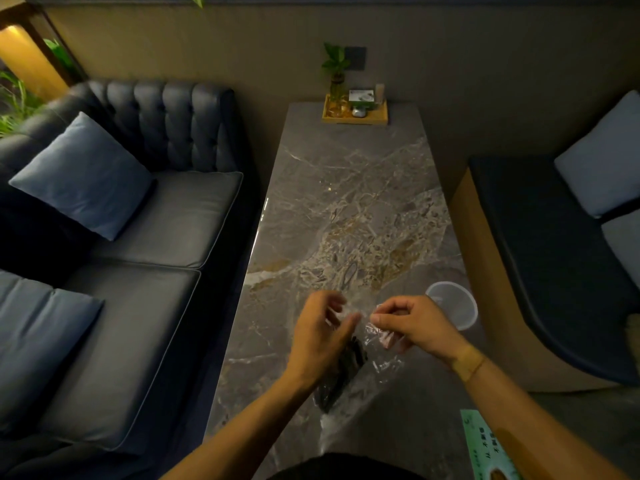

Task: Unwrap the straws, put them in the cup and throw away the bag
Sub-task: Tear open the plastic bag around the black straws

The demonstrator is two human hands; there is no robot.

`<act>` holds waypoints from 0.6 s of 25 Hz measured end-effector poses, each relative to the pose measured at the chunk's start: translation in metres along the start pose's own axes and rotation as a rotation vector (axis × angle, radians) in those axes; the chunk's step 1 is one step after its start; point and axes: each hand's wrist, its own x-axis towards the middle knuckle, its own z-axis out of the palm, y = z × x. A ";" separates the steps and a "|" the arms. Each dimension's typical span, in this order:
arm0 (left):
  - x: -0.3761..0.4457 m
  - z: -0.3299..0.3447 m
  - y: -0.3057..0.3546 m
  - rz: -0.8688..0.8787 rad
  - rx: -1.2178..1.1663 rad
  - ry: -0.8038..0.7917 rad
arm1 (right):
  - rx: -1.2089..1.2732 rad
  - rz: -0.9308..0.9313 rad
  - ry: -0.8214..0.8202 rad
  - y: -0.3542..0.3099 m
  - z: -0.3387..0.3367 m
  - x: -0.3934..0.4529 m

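Observation:
A clear plastic bag (377,362) with a bundle of dark straws (346,370) inside hangs over the near part of the marble table (346,202). My left hand (320,336) pinches the bag's top edge on the left side. My right hand (412,323) pinches the same edge on the right. The bag's mouth lies between the two hands. The straws run down and to the left behind my left hand, partly hidden by it. A translucent plastic cup (453,310) stands upright just right of my right hand.
A wooden tray (355,114) with a small plant and boxes stands at the table's far end. A green printed sheet (488,448) lies at the near right edge. A dark sofa (138,237) runs along the left, a bench seat (554,254) along the right.

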 end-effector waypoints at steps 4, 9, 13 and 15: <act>0.000 0.002 0.013 -0.045 -0.214 -0.192 | 0.095 0.028 0.028 -0.009 0.011 -0.011; -0.007 -0.002 0.013 -0.015 -0.214 -0.134 | 0.110 0.007 0.033 -0.013 0.016 -0.019; -0.009 -0.010 0.015 -0.036 -0.219 -0.062 | 0.070 -0.031 0.084 -0.012 0.016 -0.021; -0.008 -0.018 0.015 -0.066 -0.217 -0.013 | 0.030 -0.056 0.144 -0.012 0.009 -0.021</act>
